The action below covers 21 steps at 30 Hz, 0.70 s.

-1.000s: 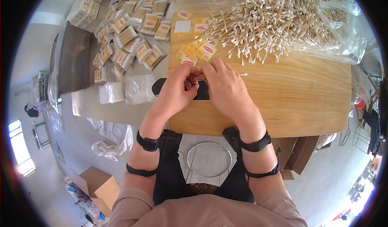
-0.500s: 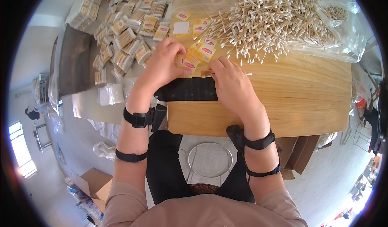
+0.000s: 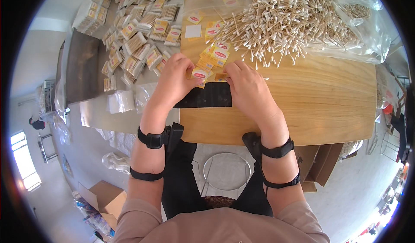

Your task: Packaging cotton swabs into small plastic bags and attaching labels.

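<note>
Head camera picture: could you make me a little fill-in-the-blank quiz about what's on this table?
1. Both hands, left hand and right hand, work at small yellow labels above a flat ____ mat.
2. The big pile behind the hands is made of cotton ____.
3. The table top under the right hand is made of ____.
4. Filled packets lie to the person's ____.

Missing words: black; swabs; wood; left
</note>
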Available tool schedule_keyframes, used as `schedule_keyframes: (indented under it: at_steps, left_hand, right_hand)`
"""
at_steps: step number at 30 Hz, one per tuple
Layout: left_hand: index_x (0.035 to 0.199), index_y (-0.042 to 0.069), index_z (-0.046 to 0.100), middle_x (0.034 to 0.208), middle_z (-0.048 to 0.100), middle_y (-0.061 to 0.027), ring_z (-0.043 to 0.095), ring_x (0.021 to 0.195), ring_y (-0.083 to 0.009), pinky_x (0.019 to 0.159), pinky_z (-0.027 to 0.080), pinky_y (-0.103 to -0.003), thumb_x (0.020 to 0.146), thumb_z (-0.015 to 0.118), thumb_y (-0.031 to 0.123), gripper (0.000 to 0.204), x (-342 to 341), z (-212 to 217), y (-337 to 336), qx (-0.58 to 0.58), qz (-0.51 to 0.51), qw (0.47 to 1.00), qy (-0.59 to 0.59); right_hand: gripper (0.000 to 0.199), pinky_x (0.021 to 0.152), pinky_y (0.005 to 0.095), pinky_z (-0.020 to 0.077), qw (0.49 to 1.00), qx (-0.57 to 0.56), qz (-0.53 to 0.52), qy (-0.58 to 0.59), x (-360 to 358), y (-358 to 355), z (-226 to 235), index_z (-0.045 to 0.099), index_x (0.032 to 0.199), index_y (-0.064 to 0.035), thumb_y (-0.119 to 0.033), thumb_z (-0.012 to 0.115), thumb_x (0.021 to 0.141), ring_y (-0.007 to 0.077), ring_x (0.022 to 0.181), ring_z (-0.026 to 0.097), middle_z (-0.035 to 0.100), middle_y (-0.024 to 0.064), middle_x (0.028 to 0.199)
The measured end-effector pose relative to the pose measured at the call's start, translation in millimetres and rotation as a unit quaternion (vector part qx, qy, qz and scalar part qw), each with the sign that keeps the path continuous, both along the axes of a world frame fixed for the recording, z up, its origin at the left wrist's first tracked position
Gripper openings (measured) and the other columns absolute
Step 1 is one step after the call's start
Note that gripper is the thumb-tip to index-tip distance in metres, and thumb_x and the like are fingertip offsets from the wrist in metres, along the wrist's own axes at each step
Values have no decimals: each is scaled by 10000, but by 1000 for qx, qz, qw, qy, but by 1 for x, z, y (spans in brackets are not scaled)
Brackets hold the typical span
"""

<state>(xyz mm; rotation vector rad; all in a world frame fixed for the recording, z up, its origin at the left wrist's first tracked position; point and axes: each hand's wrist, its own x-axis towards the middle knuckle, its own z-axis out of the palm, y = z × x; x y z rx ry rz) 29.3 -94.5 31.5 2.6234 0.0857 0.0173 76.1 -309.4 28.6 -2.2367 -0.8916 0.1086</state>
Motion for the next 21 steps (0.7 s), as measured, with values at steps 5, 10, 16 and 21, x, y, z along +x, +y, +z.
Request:
schedule_keyframes:
  at_steps: [5,10,16,21]
  left_hand:
    - [850,4,550,823,577,-127,586,775,-304,700,480,-387,653,845,107,370,-3,10,-12,-55,52,996,52]
    - [862,3,541,812,579,-122,572,742,-287,685,481,-378,663,846,110,379,-11,10,-15,-71,92,991,72]
    - [865,-1,542,784,577,-117,562,724,-280,671,473,-368,665,846,96,376,-16,5,-14,-82,116,985,99]
    - [852,-7,531,751,587,-131,569,686,-296,640,470,-381,689,825,70,344,-23,9,-18,-45,79,995,27]
  right_hand:
    - [169,763,445,518,1000,15,-3,4,0,0,-1,563,975,-10,10,541,809,353,902,612,586,152,938]
    - [144,762,446,517,1000,14,-9,9,1,-2,0,559,959,-8,8,537,818,356,904,613,588,156,932]
    - [141,755,444,517,1000,13,-11,17,1,-4,0,555,958,-4,14,535,820,362,890,616,589,160,929]
    - [148,753,447,515,1000,15,-2,18,2,-6,0,565,952,-7,16,547,807,361,894,615,586,161,936]
